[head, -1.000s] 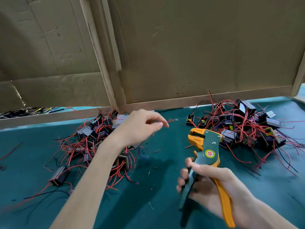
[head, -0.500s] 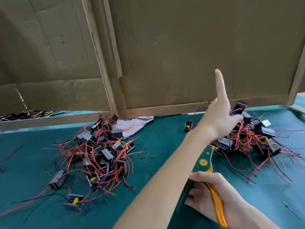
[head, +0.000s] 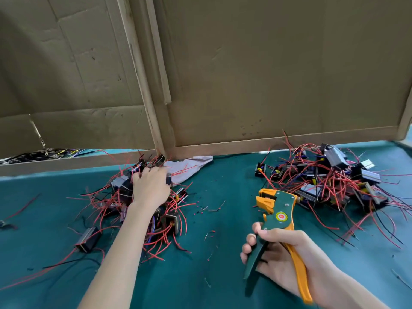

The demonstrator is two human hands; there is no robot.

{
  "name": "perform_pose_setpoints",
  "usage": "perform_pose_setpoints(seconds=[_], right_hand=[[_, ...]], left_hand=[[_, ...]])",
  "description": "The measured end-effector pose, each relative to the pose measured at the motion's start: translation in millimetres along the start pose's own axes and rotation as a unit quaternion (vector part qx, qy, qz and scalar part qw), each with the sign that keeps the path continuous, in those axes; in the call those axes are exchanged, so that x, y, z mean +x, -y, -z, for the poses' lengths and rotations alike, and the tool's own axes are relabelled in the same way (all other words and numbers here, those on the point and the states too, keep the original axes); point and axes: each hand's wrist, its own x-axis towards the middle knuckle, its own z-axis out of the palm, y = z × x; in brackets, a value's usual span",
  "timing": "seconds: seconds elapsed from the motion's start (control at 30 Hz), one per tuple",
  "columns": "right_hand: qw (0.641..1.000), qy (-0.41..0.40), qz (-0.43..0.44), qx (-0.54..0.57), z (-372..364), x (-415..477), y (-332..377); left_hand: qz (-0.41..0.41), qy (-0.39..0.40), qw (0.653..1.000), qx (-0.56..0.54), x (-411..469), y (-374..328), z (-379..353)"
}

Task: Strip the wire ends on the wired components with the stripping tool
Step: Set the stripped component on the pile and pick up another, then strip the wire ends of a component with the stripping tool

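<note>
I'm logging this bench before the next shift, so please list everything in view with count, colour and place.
left pile of wired components: one heap, black bodies with red wires, left on the mat
right pile of wired components: one heap, same colours, far right
lone component: one, black, beside the left pile
stripping tool: one, green and orange, centre right
cloth: one, white, behind the left pile
insulation scraps: several, red and dark, between the piles
mat: one, teal, covers the table
cardboard panels: two, brown, upright at the back
left hand: one, in the left pile, grasp hidden
right hand: one, grips the stripping tool
</note>
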Motion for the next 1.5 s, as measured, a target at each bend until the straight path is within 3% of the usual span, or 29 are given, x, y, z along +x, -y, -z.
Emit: perform_pose_setpoints(seconds=[0.2,0.4,0.7,0.83,0.93,1.03,1.13,1.23,1.37,1.5], right_hand=[[1.0,0.001,0.003,-0.002,-0.4,-0.7,-0.1],[1.0,0.002,0.001,-0.003,0.7,-0.7,-0.2],[1.0,0.002,-0.002,-0.006,-1.4,-2.7,-0.3],[1.0,0.002,0.001,-0.013,-0.2,-0.3,-0.7],[1.0,-0.001,0.003,-0.011,1.7,1.1,0.0],[1.0,-0.002,0.004,-0.007,1.8,1.3,2.4],[1.0,-0.012,0.017,0.002,1.3,-0.7,7.6],[0.999,-0.024,0.045,0.005,1.5,-2.9,15.4],[0.994,-0.049,0.093,0.006,1.7,-4.8,24.9],[0.993,-0.052,0.102,0.016,2.6,-4.7,28.1]], left_hand=[[0.009,-0.021,0.999,-0.025,7.7,6.5,-10.4],[0.048,0.017,0.996,-0.078,6.5,5.5,-11.7],[0.011,-0.025,1.0,0.005,15.1,2.6,-18.1],[0.001,-0.082,0.997,-0.009,12.8,0.9,-16.8],[-0.024,-0.175,0.977,-0.117,10.3,-4.9,-1.7],[-0.091,-0.218,0.92,-0.314,3.6,-19.7,29.1],[-0.18,-0.096,0.849,-0.488,-8.7,-37.9,53.7],[-0.223,0.056,0.806,-0.546,-16.6,-53.5,52.8],[-0.247,0.205,0.83,-0.456,-28.5,-66.6,32.0],[-0.213,0.218,0.861,-0.407,-27.2,-70.7,11.9]])
